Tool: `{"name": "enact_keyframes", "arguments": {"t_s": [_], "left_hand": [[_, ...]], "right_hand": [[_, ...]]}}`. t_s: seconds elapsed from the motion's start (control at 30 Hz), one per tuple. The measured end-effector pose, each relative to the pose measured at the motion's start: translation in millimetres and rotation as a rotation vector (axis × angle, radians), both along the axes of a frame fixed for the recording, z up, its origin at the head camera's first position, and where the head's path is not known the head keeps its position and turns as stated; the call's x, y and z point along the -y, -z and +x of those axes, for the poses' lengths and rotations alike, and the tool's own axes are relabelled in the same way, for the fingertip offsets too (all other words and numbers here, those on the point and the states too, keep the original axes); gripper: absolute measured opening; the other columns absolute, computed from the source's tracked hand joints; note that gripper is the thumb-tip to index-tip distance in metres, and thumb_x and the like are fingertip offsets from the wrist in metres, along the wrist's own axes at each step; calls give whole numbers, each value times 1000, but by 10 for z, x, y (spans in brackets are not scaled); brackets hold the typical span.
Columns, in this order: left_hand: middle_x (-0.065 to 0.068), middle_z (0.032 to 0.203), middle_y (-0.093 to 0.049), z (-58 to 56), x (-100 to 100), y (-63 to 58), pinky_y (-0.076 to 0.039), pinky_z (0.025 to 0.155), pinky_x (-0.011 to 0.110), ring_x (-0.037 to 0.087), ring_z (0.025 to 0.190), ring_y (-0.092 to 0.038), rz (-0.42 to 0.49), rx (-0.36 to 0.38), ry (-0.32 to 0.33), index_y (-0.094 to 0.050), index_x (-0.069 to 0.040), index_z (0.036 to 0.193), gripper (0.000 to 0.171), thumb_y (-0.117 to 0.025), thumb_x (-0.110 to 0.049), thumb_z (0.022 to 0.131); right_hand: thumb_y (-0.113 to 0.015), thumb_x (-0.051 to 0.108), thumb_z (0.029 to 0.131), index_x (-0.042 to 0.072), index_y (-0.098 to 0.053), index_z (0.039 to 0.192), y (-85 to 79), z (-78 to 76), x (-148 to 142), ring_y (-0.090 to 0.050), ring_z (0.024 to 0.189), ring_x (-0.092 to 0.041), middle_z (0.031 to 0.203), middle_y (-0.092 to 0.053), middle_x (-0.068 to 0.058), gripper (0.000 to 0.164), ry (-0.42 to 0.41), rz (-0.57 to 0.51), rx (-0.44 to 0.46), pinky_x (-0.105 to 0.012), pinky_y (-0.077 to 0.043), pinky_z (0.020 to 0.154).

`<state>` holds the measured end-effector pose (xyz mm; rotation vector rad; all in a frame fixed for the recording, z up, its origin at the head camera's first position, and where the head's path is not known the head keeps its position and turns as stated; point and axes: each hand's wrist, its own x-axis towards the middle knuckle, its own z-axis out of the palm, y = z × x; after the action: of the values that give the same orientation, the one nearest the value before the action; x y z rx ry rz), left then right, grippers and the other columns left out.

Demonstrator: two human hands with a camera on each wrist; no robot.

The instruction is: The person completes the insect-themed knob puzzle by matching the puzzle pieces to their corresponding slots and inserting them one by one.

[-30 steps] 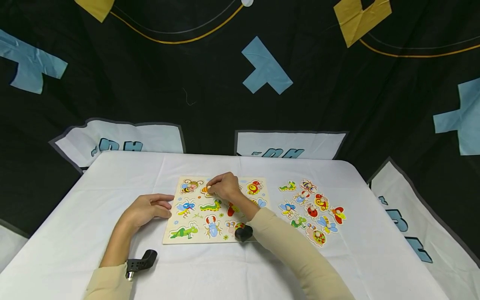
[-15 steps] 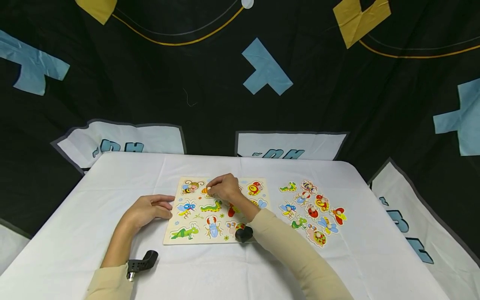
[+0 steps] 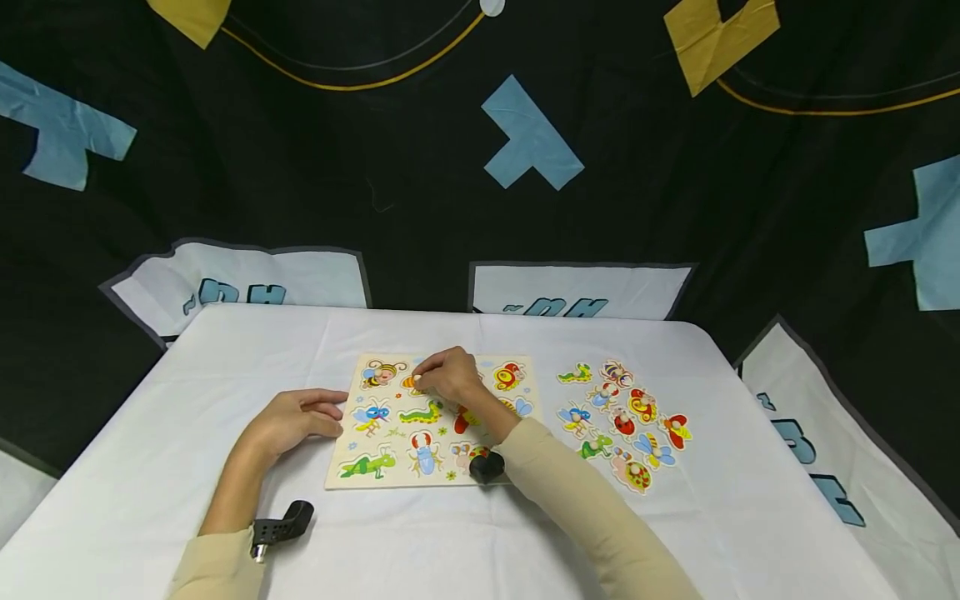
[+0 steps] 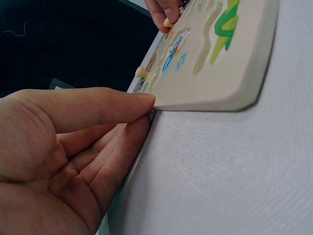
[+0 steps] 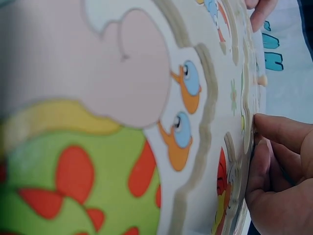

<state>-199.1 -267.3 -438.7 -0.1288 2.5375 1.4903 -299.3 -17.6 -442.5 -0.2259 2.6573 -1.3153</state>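
Observation:
A pale wooden puzzle board [image 3: 352, 479] with insect pictures lies flat on the table. At its back row my right hand [image 3: 450, 375] pinches the small knob of an orange striped insect puzzle piece [image 3: 410, 383]. That piece sits over its picture, partly covered by the fingers; its pale knob [image 4: 167, 23] shows in the left wrist view. My left hand [image 3: 292, 421] rests at the board's left edge, fingers extended and tips touching it. A bee piece [image 3: 380, 373] with a knob [image 4: 141, 72] lies in the board's back left corner.
Right of the board, several loose knobbed insect pieces lie in a cluster, among them a ladybird [image 3: 623, 422], a green caterpillar [image 3: 576, 373] and a snail [image 3: 632, 472]. A white cloth [image 3: 405, 542] covers the table. A black curtain [image 3: 420, 208] hangs behind.

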Motion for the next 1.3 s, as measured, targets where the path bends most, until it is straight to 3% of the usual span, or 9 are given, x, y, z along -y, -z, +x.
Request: {"name": "enact_keyframes", "arguments": {"t_s": [0.47, 0.63, 0.83, 1.07, 1.3], "left_hand": [[5, 100, -72, -2, 31, 34, -50, 77, 23, 12, 88, -64, 6, 6, -4, -58, 1, 139, 67, -81, -8, 77], [5, 99, -71, -8, 25, 37, -50, 76, 23, 13, 88, -64, 11, 8, -8, -58, 1, 139, 67, -82, -8, 77], [6, 100, -72, -4, 10, 23, -49, 77, 23, 13, 88, -64, 5, 8, -9, -59, 0, 139, 67, -81, -8, 77], [6, 100, -72, 1, 9, 24, -49, 77, 23, 13, 89, -63, 11, 12, -9, -59, 0, 139, 67, -81, -8, 77], [6, 101, -72, 2, 9, 22, -49, 77, 22, 13, 89, -63, 10, 12, -8, -59, -1, 139, 67, -81, -9, 77]], "right_hand": [[-84, 17, 80, 18, -83, 91, 5, 4, -16, -60, 83, -10, 91, -76, 5, 12, -20, -10, 9, -21, -46, 69], [-84, 17, 79, 17, -84, 95, -20, 3, -71, -63, 86, -10, 95, -78, 5, 16, -22, -71, 45, -21, -48, 70], [-83, 17, 82, 16, -83, 98, -45, -10, -150, -67, 77, -11, 94, -78, 3, 17, 25, -180, 114, -23, -49, 65], [-83, 16, 83, 12, -82, 100, -146, -20, -325, -62, 68, -16, 84, -76, -5, 18, 55, -185, 105, -23, -45, 59], [-81, 18, 84, 11, -82, 100, -241, -31, -560, -69, 88, -23, 93, -77, 0, 17, 55, -132, 69, -26, -47, 67]]}}
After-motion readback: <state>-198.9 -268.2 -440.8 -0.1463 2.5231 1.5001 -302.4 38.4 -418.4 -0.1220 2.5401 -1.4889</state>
